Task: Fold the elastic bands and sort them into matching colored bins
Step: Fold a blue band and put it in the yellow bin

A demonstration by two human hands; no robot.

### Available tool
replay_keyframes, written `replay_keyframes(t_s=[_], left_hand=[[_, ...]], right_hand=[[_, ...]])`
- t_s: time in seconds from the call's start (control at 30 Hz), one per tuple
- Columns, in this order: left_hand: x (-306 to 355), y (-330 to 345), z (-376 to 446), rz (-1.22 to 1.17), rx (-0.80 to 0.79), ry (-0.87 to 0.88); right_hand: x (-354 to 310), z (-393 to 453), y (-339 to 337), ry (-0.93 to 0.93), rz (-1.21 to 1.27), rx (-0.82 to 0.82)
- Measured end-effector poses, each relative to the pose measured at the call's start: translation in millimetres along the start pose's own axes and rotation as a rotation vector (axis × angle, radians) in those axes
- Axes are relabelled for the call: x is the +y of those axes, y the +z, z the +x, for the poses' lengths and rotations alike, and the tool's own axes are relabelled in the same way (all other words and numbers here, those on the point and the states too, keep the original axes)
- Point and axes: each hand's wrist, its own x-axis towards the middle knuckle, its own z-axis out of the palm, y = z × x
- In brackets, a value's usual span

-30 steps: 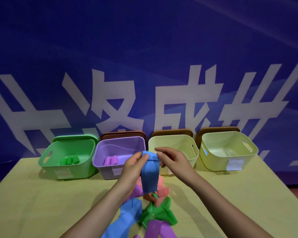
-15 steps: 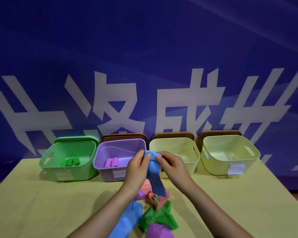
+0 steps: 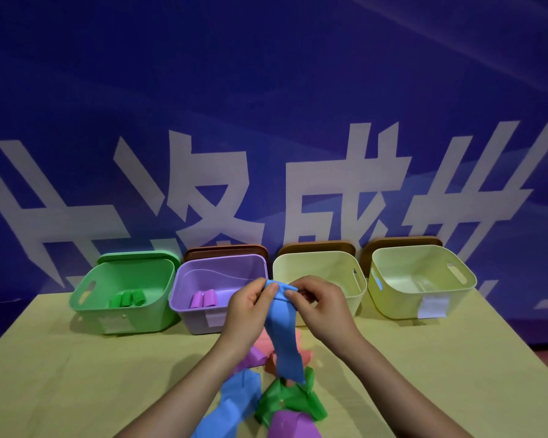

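A blue elastic band (image 3: 283, 336) hangs above the table, its top end pinched between my left hand (image 3: 249, 308) and my right hand (image 3: 321, 306). Below it lies a pile of loose bands: pink (image 3: 304, 354), green (image 3: 290, 401), purple (image 3: 290, 425) and another blue one (image 3: 231, 403). Along the back stand a green bin (image 3: 86, 294) with rolled green bands (image 3: 127, 299), a purple bin (image 3: 181, 301) with rolled purple bands (image 3: 204, 299), and two pale yellow bins (image 3: 358, 290) (image 3: 469, 279).
The yellow-green table (image 3: 60, 374) ends at a blue banner wall with large white characters. Brown lids (image 3: 225, 249) lean behind the bins. White labels (image 3: 432, 307) are stuck on the bin fronts.
My hands have closed together at the top of the blue band and dropped slightly. The band now hangs narrower and longer, its lower end nearer the pile.
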Motion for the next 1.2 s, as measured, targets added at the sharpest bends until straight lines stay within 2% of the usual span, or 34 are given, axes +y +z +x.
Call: replay_keyframes(t_s=[0.17, 0.27, 0.53, 0.67, 0.73, 0.83, 1.0, 1.1, 1.2], left_hand=[[7, 2, 0, -0.388, 0.002, -0.286], [9, 5, -3, -0.348, 0.005, -0.412], [17, 14, -8, -0.255, 0.06, -0.388], [15, 14, -10, -0.307, 0.04, -0.387], [15, 13, -12, -0.364, 0.012, -0.383], [14, 12, -13, -0.394, -0.013, -0.376], [13, 13, -14, -0.228, -0.033, -0.295], [14, 15, -15, -0.11, -0.068, -0.243], [15, 14, -19, -0.094, -0.065, -0.201]], right_hand=[[-1, 2, 1, -0.028, 0.015, 0.081], [0, 4, -1, -0.005, 0.066, 0.123], [10, 1, -8, -0.295, -0.19, 0.062], [15, 1, -10, -0.46, -0.363, 0.052], [18, 2, -12, -0.485, -0.377, 0.01], [15, -1, -17, -0.365, -0.227, -0.087], [2, -3, -15, 0.17, 0.281, -0.145], [1, -5, -10, 0.26, 0.349, -0.164], [4, -6, -6, 0.256, 0.342, -0.113]])
